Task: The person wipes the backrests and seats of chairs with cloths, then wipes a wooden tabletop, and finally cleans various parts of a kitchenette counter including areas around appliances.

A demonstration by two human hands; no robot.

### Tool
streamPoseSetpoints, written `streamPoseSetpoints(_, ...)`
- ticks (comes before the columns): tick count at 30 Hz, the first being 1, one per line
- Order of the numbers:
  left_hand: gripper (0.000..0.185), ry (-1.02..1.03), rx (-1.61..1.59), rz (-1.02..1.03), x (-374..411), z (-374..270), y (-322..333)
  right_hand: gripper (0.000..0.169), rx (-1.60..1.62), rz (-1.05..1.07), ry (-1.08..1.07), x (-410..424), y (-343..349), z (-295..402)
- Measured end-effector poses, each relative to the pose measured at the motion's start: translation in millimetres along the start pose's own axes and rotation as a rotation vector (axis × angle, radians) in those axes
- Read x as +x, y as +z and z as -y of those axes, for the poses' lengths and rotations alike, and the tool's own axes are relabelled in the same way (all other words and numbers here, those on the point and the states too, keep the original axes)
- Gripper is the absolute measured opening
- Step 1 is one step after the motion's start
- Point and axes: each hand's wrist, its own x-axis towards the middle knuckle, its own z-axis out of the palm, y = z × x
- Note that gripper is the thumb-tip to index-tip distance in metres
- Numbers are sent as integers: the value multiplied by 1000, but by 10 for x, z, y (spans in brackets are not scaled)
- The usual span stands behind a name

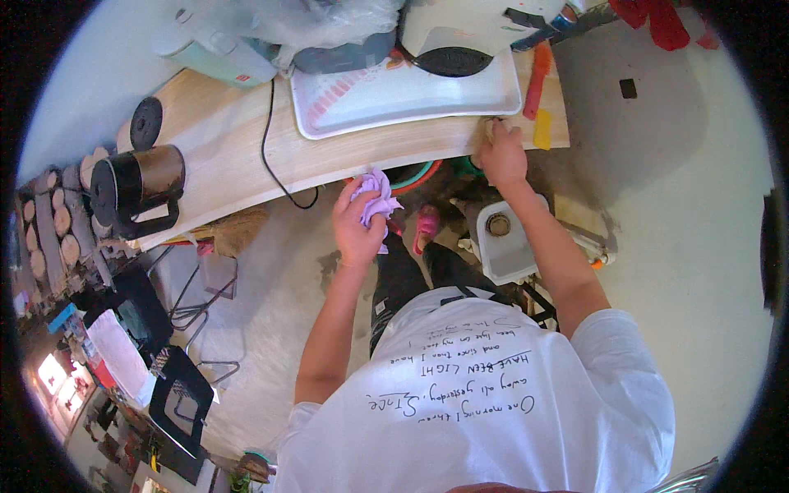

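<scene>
My left hand [357, 222] grips a crumpled light-purple cloth [375, 200] just off the front edge of the wooden tabletop [216, 169]. My right hand [506, 154] reaches to the table's front edge, fingers bent downward. A small brownish thing [486, 137] shows at its fingertips; its kind is unclear, and whether the fingers grip it cannot be told. Directly behind that hand lies a white rectangular tray [400, 120] with a printed pattern. To its right are a red-handled brush [537, 86] and a yellow flat piece [542, 129].
A dark kettle [138, 191] stands at the table's left, near a black cord [266, 148]. A white appliance [456, 31] and a pale green box [216, 58] stand at the back. Below are a white plastic bin [506, 246] and basins [422, 175]. A wall [678, 215] rises at right.
</scene>
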Motion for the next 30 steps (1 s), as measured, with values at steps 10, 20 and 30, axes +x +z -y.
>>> streamPoseSetpoints(10,38,-55,42,-168,-228,99,-388,56,120,185,-568,-428,569,1982)
streamPoseSetpoints(20,46,13,135,-195,-91,-45,-311,63,-71,132,-634,-229,390,901)
streamPoseSetpoints(30,65,107,490,-330,511,337,270,69,149,39,-207,-677,-177,-702)
